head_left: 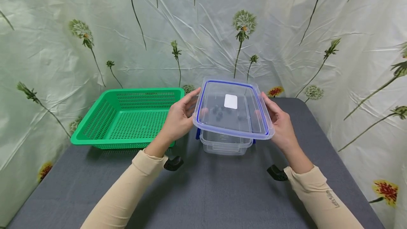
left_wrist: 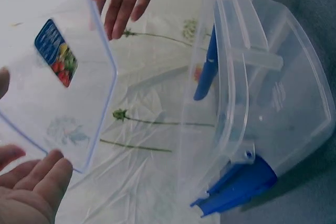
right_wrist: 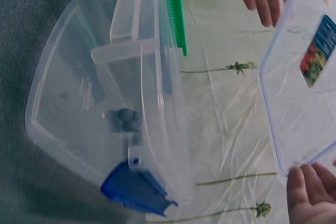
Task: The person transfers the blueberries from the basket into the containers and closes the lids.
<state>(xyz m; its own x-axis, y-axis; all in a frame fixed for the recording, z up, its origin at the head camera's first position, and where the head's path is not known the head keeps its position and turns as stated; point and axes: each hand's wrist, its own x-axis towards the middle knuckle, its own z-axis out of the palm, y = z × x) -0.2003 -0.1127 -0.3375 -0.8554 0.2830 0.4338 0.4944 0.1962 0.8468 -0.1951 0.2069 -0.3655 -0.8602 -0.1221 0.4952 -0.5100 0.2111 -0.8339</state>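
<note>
A clear rectangular lid (head_left: 227, 121) with a blue seal is held tilted above a clear plastic container (head_left: 225, 148). My left hand (head_left: 179, 120) grips the lid's left edge, thumb and fingers around the rim. At the opposite edge my right hand (head_left: 280, 126) holds it the same way. The left wrist view shows a gap between lid and container, plus a printed fruit label (left_wrist: 56, 53) on the lid. Blue latches (right_wrist: 137, 187) hang unfastened at the container's sides. Through its wall, several small dark-blue round berries (right_wrist: 127, 119) show in the right wrist view.
A green perforated basket (head_left: 127, 143) stands on the left of the grey cloth-covered table (head_left: 222, 193), close beside the container. Behind the table hangs a pale curtain (head_left: 203, 45) with a dandelion print.
</note>
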